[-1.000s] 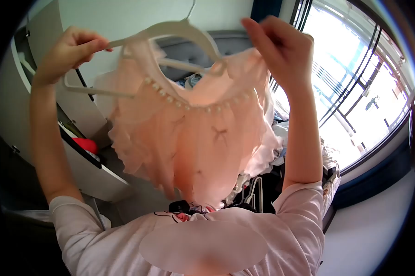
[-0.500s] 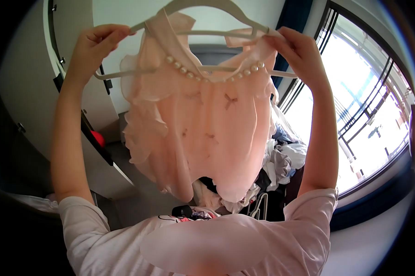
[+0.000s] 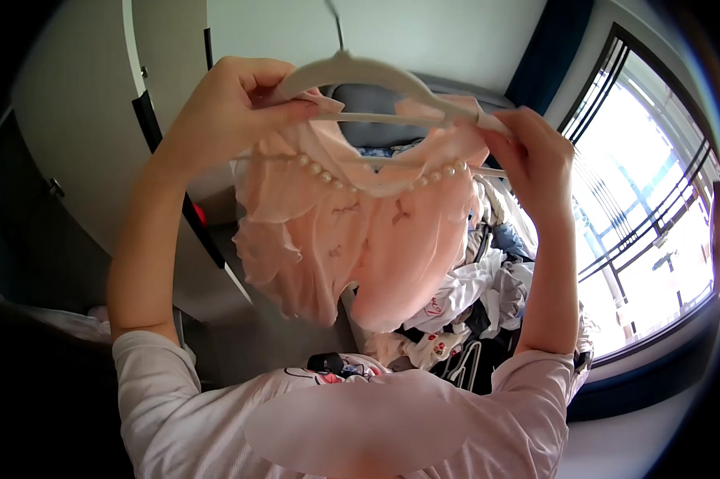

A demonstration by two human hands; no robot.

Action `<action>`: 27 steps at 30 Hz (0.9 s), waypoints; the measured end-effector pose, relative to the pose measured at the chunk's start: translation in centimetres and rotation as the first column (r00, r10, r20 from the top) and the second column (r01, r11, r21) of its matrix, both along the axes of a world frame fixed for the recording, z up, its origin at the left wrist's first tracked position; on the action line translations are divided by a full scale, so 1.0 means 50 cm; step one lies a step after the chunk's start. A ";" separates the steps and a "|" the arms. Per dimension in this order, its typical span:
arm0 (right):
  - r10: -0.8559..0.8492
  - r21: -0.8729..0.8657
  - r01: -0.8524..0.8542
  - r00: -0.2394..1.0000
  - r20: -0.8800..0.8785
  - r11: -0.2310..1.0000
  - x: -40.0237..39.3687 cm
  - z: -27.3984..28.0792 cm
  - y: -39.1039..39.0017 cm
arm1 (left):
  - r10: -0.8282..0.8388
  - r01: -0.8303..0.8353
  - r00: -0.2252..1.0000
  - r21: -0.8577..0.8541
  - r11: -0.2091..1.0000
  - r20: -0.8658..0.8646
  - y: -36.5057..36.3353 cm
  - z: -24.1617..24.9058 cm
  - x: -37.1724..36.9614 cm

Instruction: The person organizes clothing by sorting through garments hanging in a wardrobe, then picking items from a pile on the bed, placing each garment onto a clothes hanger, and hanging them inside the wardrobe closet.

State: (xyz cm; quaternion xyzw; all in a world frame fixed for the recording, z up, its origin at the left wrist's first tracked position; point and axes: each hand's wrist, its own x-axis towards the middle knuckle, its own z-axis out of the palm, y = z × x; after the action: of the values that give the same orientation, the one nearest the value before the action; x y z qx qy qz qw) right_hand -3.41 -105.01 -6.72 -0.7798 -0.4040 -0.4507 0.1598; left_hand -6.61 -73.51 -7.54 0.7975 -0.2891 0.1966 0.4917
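Observation:
A sheer pink sleeveless blouse [image 3: 400,255] with ruffled sides, small bows and pearl-like beads along its neckline hangs on a white clothes hanger [image 3: 376,73] in front of me. My left hand [image 3: 236,108] is closed round the hanger's left shoulder, its thumb pressed against the blouse strap. At the opposite shoulder, my right hand [image 3: 535,152] grips the hanger together with the strap's fabric. The hanger's metal hook points up. Parts of the fingertips are hidden behind the hanger and cloth.
A heap of clothes [image 3: 495,279] lies behind the blouse on the right, with white hangers [image 3: 465,366] at its near edge. Pale cabinet doors [image 3: 80,136] stand on the left. A bright window [image 3: 647,184] and dark curtain [image 3: 547,56] are on the right.
The hanger and blouse have come lower, bringing the hook into view. My left hand has moved right, further in along the hanger; my right hand has dropped slightly.

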 end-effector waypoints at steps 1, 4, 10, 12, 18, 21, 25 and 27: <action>-0.003 0.009 0.003 0.999 0.053 1.000 -0.008 -0.012 0.003 | 0.003 -0.004 0.998 0.008 1.000 0.055 0.003 -0.006 -0.004; 0.035 -0.057 -0.018 0.947 0.320 0.998 -0.035 -0.045 0.005 | -0.017 -0.021 0.945 0.114 0.993 0.326 0.019 -0.018 -0.008; 0.153 -0.094 -0.122 0.839 0.523 0.988 -0.051 -0.091 -0.005 | -0.156 -0.119 0.603 0.281 0.952 0.783 0.023 -0.045 0.001; 0.166 -0.093 -0.137 0.834 0.526 0.986 -0.047 -0.094 -0.010 | -0.132 -0.158 0.561 0.263 0.952 0.817 0.015 -0.046 -0.007; 0.105 -0.036 -0.099 0.899 0.425 0.994 -0.021 -0.095 -0.020 | -0.009 -0.251 0.647 0.224 0.942 0.762 0.005 -0.042 0.001; 0.020 0.156 -0.011 0.998 -0.052 0.988 0.011 -0.078 -0.006 | 0.253 -0.357 0.764 0.061 0.932 0.593 -0.014 -0.050 0.008; 0.129 0.403 0.057 0.898 -0.422 0.913 0.111 -0.069 -0.018 | 0.374 -0.505 0.656 0.014 0.863 0.655 0.058 -0.091 0.049; 0.128 0.417 0.057 0.906 -0.403 0.907 0.166 -0.049 -0.042 | 0.367 -0.486 0.763 0.098 0.869 0.532 0.063 -0.122 0.048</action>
State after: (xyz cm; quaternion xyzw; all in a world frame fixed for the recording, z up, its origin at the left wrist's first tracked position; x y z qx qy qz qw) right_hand 4.89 -107.13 -9.17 -0.7981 -0.2682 -0.3445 0.4152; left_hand -4.23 -70.34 -13.66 0.8156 -0.2361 0.4671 0.2466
